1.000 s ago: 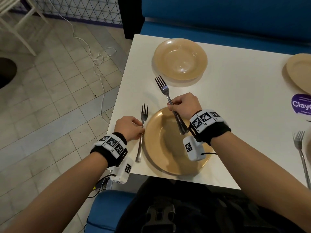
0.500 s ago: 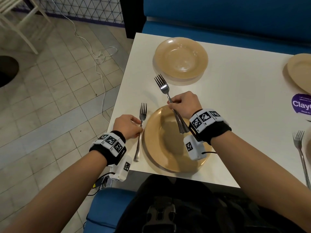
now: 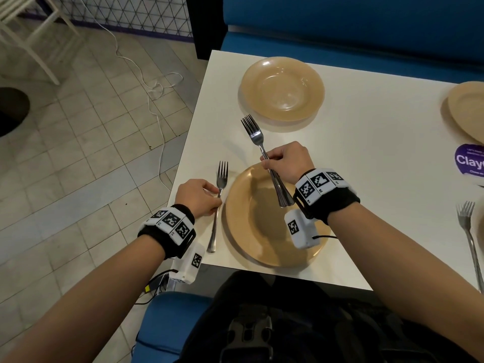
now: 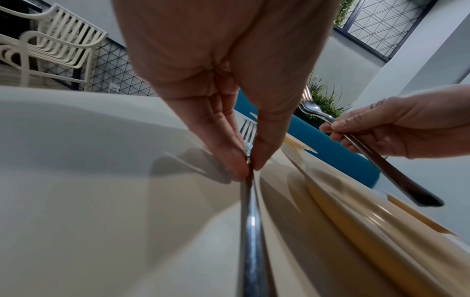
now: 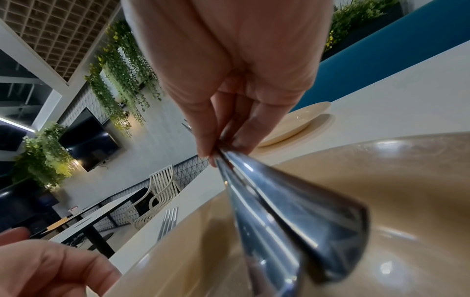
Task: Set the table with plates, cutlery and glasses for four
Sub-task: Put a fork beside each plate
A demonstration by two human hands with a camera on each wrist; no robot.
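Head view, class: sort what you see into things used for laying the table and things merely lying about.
For the job:
near plate
far plate
fork pinched by left hand
forks gripped by right hand

Lying about:
purple sticker
white cable
white chair

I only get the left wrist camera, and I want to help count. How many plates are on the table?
Observer: At least three in the head view: near plate, far plate, third plate cut off at right.
Operator: Is the right hand holding one fork?
Observer: No. The right hand grips a cutlery bundle; the right wrist view shows several handles.
Operator: Any other forks?
Observer: Yes, a spare fork lies far right, besides the laid fork the left hand pinches.
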